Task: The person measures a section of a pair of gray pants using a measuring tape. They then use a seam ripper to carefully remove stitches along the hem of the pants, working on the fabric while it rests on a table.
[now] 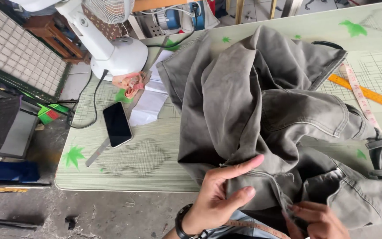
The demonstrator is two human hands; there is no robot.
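Grey trousers [261,110] lie bunched across a green-patterned counter [147,168], the left hand [219,194] pinching a fold near the waistband and the right hand [317,219] gripping the fabric's lower edge, with a smartphone [117,124] lying well apart.

Both hands are bare, no gloves or rings visible, the left hand [219,192] with a black band [181,221] around its wrist, the right hand [317,219] showing no sleeve, its wrist cut off at the frame's edge.
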